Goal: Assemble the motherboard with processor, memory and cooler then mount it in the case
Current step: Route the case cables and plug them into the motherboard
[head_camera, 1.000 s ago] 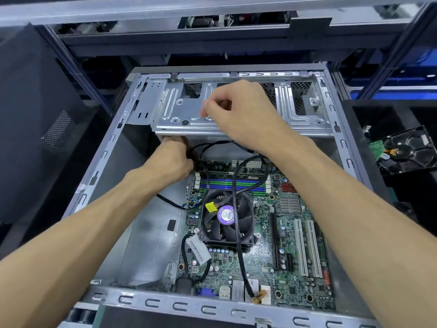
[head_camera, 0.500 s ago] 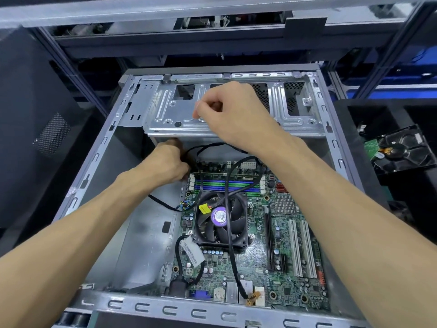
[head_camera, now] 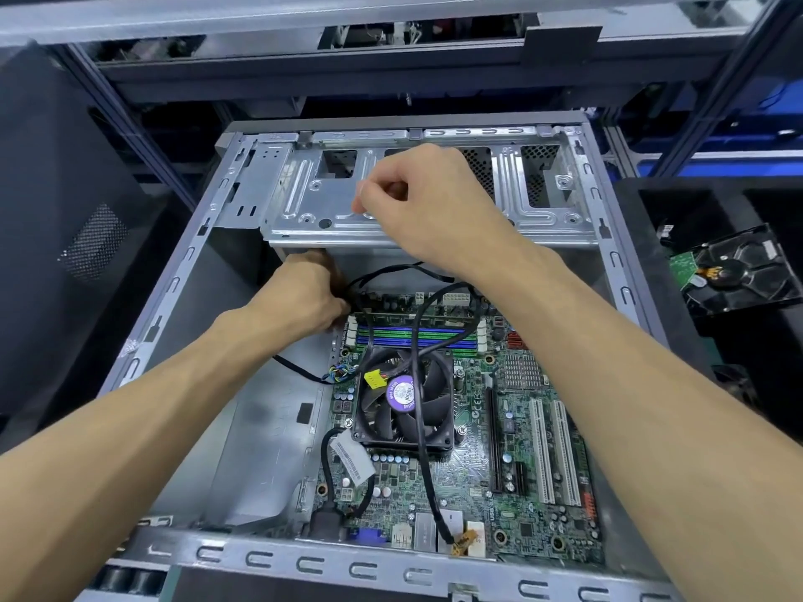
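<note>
Head view, one entry. We list an open metal case (head_camera: 182, 271) filling the middle of the frame, its near rail running along the bottom edge. Inside it, lower centre to lower right, lies the green motherboard (head_camera: 534, 484), flat on the case floor. On the board we note a black cooler fan (head_camera: 406, 401) with a purple centre label, and just above it the blue and green memory slots (head_camera: 417, 336). A black cable (head_camera: 423, 462) crosses the fan and ends at a yellow-orange plug near the bottom edge of the board. Across the upper part of the case sits a silver drive bracket (head_camera: 521, 223). Our right hand (head_camera: 430, 202) rests over this bracket, upper centre, fingers curled with thumb and forefinger pinched together; we cannot tell what, if anything, lies between them. Our left hand (head_camera: 304, 293) reaches under the bracket at centre left, its fingers hidden, touching the black cables there; its grip we cannot tell. At the right edge of the frame, outside the case, lies a bare hard drive (head_camera: 738, 271).
</note>
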Action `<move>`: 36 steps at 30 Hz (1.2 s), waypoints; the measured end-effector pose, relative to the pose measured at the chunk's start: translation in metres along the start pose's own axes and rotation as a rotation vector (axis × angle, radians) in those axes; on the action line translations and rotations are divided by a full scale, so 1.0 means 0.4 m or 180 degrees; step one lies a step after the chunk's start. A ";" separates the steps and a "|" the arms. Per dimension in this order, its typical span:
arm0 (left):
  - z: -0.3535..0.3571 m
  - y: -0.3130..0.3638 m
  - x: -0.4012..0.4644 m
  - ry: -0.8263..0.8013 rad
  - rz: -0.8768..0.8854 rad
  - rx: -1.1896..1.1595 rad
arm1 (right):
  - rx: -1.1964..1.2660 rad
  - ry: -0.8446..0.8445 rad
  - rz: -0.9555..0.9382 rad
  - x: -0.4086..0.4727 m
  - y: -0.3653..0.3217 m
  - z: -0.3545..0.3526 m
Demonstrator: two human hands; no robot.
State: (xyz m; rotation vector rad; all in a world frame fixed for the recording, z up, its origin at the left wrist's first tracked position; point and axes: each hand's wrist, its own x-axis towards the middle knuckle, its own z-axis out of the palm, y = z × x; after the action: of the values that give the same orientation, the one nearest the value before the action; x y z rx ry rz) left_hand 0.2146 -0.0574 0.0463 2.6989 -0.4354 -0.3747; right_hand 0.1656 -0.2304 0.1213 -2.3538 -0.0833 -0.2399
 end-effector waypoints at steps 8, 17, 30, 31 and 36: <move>-0.012 0.008 -0.007 -0.0150 0.0046 0.0102 | 0.0187 -0.0005 0.0014 0.001 0.000 0.001; -0.009 0.008 -0.002 -0.0053 0.0112 0.0565 | 0.0266 0.0012 0.0012 0.003 0.003 0.002; 0.007 -0.002 -0.005 0.0052 0.0391 0.0664 | 0.0206 0.0013 0.0035 0.004 0.001 0.002; 0.007 -0.002 -0.005 0.0058 0.0390 0.0659 | 0.0192 0.0017 0.0034 0.004 0.001 0.002; 0.002 -0.009 -0.002 0.0109 0.0240 0.0419 | 0.0205 0.0015 0.0057 0.003 0.000 0.002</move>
State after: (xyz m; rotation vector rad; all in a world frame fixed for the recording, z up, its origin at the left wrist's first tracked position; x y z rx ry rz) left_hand 0.2145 -0.0543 0.0442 2.8014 -0.5685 -0.2873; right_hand 0.1670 -0.2298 0.1213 -2.2888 -0.0665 -0.2305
